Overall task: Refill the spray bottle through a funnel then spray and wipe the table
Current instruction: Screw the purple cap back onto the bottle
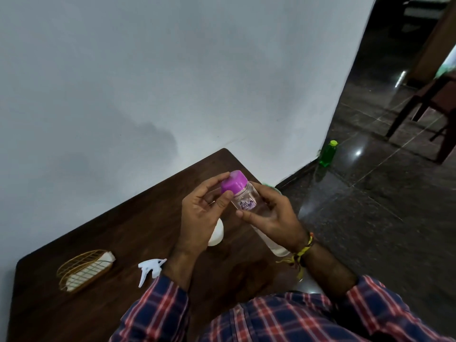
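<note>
Plaid sleeves (158,307) frame both hands above the bench (103,243). Right hand (271,215) grips a clear bottle (246,201) held tilted over the bench; left hand (199,213) pinches its purple cap (233,185). White spray head (149,269) lies on the bench near a wire basket (84,270). Green bottle (328,153) stands on the floor.

A plain white wall (148,70) rises behind the dark wooden counter (118,233). To the right, glossy dark floor tiles (370,193) catch spots of light, and a green bottle (328,153) stands at the wall's corner near dark wooden chair legs (417,112).
</note>
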The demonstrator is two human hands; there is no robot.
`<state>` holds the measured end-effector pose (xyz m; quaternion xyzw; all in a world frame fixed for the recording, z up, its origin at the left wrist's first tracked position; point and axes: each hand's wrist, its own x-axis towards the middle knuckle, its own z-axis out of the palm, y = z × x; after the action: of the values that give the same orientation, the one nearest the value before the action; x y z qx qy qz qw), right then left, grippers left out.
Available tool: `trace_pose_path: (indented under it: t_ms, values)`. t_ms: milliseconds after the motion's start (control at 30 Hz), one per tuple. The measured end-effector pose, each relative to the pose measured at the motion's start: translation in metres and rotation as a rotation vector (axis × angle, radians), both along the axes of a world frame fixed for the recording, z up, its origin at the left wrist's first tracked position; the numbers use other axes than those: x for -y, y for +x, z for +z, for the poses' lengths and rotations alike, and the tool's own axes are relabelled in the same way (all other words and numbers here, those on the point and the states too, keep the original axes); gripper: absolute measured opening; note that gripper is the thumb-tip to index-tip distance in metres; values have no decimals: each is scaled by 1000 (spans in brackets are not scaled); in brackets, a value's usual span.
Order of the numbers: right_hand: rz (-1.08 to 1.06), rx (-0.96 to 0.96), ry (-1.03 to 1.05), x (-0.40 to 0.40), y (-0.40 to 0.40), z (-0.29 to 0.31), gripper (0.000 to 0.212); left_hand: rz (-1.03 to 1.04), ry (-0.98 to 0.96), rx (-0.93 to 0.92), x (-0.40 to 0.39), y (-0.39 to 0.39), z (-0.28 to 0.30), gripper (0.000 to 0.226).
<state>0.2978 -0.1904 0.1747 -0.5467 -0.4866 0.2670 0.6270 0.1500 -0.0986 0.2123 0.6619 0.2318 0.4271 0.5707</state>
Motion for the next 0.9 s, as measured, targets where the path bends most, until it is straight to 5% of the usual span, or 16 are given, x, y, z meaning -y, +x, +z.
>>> trace_pose_path:
  t_ms: [200,333,500,700,900]
  values:
    - [-12,41,0,-11,1,-1,61,60,-84,9,6,7,4,29]
    - [13,72,12,-15,-1,-4,59,145,-127,-17,0,9,3,53]
    - [-47,84,26,-12,2,-8,60,213,-166,20,2,9,-2,36]
    - [-52,88,20,-10,1,-11,62,168,-219,27,3,24,1,59]
    - [-105,80,20,-12,10,-13,63,196,-215,23,3,24,-1,43]
